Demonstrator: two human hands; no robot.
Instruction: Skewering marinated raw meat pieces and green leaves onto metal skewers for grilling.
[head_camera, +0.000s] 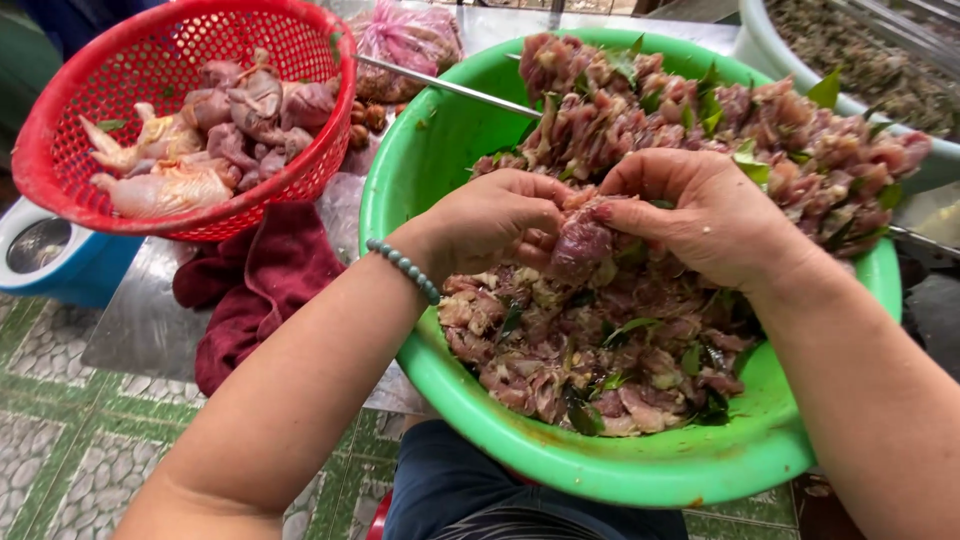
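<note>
Green round plastic basin (640, 465) holds chopped raw meat with leaves. We see our left hand (490, 222) and right hand (705, 215) pinching closed on one reddish meat piece (582, 242) at centre; a red plastic basket (60, 140) sits at ten o'clock.

A metal surface (140, 320), grey and dull, carried most of the things. On its left part sat a red plastic basket (60, 150), tilted, and just below it a dark red cloth (255, 290) lay crumpled on the metal, one fold hanging over the near edge. A clear plastic bag (405, 40) with pinkish contents lay farther back, beside some small brown pieces (368, 118). The large green basin (640, 465) reached out past the near edge of the surface. Below lay the floor (50, 440), tiled in green with grey pebble-pattern panels, and on it at the left stood a blue and white container (55, 260).
</note>
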